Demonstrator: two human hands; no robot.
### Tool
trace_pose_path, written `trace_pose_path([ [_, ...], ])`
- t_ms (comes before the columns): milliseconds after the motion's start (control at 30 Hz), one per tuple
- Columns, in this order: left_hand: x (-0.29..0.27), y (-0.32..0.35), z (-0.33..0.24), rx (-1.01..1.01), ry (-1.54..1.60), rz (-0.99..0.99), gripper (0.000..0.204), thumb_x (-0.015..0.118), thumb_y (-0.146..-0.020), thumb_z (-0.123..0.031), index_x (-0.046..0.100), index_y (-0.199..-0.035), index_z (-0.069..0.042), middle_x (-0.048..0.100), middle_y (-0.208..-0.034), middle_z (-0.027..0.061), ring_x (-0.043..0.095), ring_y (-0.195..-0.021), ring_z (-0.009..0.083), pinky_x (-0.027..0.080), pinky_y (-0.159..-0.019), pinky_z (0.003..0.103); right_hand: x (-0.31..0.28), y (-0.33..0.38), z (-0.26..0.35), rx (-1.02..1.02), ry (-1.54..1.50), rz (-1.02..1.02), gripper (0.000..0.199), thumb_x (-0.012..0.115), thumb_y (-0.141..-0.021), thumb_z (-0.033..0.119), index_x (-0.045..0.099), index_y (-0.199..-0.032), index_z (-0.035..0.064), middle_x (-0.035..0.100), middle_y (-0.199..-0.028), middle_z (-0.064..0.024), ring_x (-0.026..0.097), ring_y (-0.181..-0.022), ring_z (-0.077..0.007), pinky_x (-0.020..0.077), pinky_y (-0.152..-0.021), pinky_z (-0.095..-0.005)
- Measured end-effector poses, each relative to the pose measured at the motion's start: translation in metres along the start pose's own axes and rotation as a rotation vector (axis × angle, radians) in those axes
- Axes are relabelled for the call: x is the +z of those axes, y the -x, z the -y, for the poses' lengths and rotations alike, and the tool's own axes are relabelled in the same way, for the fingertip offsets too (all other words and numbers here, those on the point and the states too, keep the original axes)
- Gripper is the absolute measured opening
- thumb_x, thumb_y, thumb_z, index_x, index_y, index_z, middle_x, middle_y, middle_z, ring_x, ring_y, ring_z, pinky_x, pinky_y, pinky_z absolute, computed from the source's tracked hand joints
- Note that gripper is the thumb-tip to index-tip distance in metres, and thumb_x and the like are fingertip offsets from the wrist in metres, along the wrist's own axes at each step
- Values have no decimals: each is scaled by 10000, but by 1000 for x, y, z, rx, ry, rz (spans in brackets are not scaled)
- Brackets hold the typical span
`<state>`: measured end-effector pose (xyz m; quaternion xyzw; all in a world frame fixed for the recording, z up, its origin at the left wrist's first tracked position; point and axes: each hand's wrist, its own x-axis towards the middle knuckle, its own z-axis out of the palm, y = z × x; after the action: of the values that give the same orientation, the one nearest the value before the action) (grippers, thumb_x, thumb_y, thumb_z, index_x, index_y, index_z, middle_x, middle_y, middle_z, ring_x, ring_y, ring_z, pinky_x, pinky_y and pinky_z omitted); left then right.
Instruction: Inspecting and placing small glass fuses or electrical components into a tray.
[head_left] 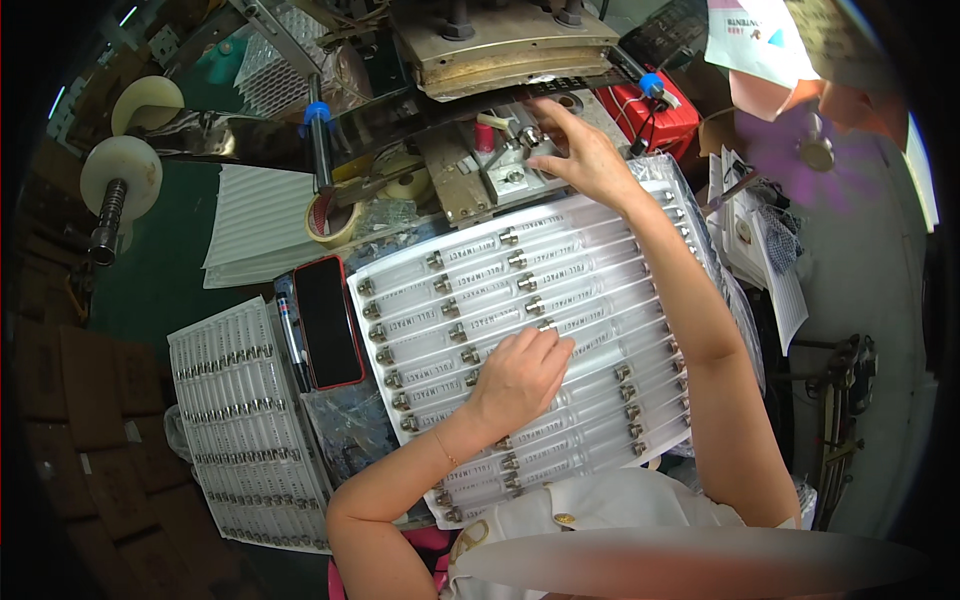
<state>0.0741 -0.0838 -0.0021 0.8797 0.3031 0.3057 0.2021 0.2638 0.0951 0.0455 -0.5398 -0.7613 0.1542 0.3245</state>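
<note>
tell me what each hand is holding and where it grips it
The right hand pinches a small silvery piece at the machine fixture by its fingertips. The left hand rests on the tray of clear tubes; a grip cannot be told.

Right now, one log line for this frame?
left hand: resting on tubes in white tray | right hand: fingers on metal part at machine jig | phone: beside tray

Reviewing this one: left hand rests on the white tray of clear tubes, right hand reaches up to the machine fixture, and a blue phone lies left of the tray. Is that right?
Not quite: the phone is red-cased with a black screen, not blue. The head view shows it lying just left of the tray. The rest holds: the left hand rests on the tubes, and the right hand reaches up to the fixture.
</note>
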Motion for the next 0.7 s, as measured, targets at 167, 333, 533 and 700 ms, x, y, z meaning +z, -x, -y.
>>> trace_pose_path([
  [167,-6,-3,-1,-70,-59,-10,303,687,-715,-98,623,-1008,-58,572,-876,78,565,-806,251,469,-674,346,-47,64,4,-255,101,-36,462,691,-804,168,567,-1248,145,632,-943,-108,619,-867,-294,493,-774,-388],
  [333,-10,-11,-7,-95,-76,-36,324,714,-707,-96,624,-1016,-64,575,-899,84,567,-807,264,476,-688,351,-57,178,33,-323,129,367,228,727,-740,167,663,-937,70,612,-865,-64,591,-816,-244,478,-726,-357],
  [533,-16,-11,-25,-64,-82,-36,232,675,-799,-156,653,-1006,-55,600,-863,65,567,-787,245,472,-669,336,-45,217,28,-493,242,239,204,736,-728,149,654,-898,73,622,-907,-52,586,-815,-211,471,-733,-342],
  [700,-38,-7,-35,-437,279,55,216,693,-797,-197,665,-964,-63,640,-825,57,582,-720,231,471,-653,326,-53,187,45,-206,-356,226,302,717,-731,-14,649,-1019,48,638,-1078,-78,624,-919,-201,510,-761,-302],
])
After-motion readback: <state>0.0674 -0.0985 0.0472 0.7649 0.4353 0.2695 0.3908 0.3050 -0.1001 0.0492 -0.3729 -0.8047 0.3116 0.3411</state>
